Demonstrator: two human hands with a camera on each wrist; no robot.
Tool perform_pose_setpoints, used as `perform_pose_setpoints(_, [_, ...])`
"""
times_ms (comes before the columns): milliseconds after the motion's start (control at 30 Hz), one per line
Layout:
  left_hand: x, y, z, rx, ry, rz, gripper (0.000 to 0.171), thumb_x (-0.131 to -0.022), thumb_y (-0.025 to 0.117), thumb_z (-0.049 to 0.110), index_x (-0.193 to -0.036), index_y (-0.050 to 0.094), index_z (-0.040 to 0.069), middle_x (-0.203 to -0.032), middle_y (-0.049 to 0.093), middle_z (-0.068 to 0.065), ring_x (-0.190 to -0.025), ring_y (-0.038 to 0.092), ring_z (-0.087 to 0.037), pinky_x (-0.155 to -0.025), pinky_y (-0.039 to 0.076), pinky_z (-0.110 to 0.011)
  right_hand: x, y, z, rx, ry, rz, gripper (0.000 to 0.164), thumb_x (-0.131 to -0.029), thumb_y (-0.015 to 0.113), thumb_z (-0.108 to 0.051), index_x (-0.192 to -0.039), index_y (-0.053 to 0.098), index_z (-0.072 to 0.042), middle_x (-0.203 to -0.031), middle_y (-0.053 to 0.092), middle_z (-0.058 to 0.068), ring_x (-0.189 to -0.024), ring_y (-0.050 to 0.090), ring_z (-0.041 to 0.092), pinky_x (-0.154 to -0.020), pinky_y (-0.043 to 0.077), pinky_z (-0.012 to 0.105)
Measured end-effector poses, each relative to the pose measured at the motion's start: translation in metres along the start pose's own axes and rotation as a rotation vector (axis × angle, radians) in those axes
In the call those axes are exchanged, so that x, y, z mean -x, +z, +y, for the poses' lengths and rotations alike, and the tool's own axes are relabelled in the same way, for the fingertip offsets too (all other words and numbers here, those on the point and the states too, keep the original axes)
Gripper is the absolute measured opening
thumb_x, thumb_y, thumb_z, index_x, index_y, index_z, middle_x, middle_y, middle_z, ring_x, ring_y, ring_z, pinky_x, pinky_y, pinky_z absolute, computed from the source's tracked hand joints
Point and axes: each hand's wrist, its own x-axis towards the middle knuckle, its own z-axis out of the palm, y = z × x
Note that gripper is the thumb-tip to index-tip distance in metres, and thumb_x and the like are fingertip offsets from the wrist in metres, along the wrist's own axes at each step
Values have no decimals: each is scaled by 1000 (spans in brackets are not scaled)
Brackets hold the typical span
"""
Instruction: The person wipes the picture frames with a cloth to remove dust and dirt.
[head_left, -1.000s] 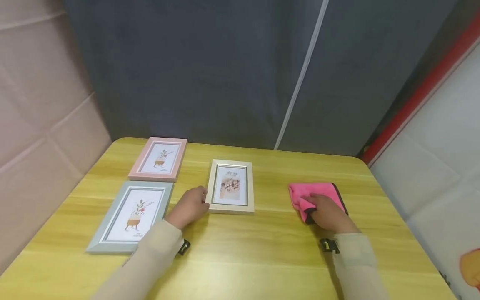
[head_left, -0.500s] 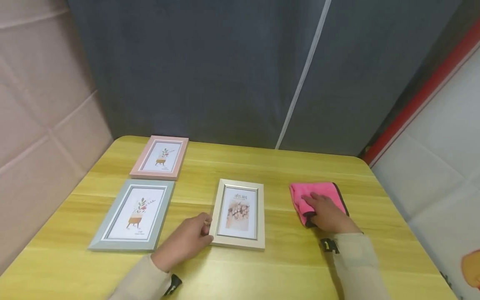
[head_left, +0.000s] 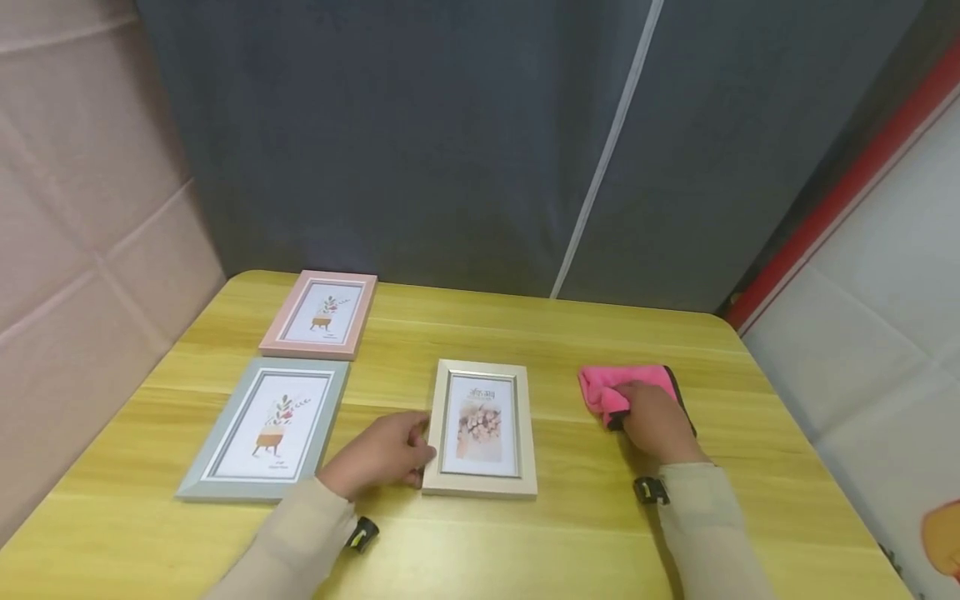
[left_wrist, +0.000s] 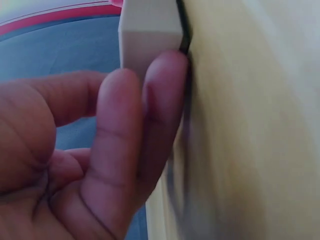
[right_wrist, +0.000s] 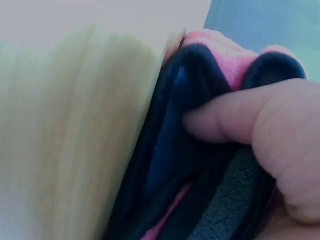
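**Cream frame (head_left: 480, 429) at the left fingertips, pink cloth (head_left: 596, 385) pinched at right**

Head view: the cream frame lies flat on the yellow surface (head_left: 570, 533), its left edge meeting the fingertips of the left hand (head_left: 382, 454). Its printed lettering is too blurred to read. Farther right, the folded cloth is bunched beneath the right hand (head_left: 658, 421), which covers part of it. A pink frame (head_left: 320, 313) and a blue-grey frame (head_left: 262, 425) lie at left, the latter's near right corner hidden by a sleeve (head_left: 300, 533). An orange shape (head_left: 943, 537) is cut off at the right edge.

Left wrist view: fingertips touch the cream frame's corner; most of the frame is out of view. Whether this grip pinches or merely rests there, one cannot tell.

Right wrist view: the thumb presses the cloth's dark edging, the grip pinching it; the opposing fingers are mostly out of sight.
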Motion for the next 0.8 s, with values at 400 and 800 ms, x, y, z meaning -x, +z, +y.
perform_pose_setpoints(400, [-8,0,-1,-18,1,-22,24,-84,64,1,-108,62,-2,-71,55,-8,-56,61,-21,-55,48,-32,11,-31,-62,-319,-214,15,18,-89,72,-6,-84,69,-23,-105,71,-4,-100,66,21,-90,52,46])
perform_pose_setpoints(800, [-12,2,-4,-94,44,-17,6,-83,64,3,-85,58,5,-68,56,-7,-55,63,-19,-54,48,-31,33,-8,-140,-74,-520,-305,31,-70,79,-4,-69,60,-28,-72,50,-19,-75,48,3,-77,43,24])
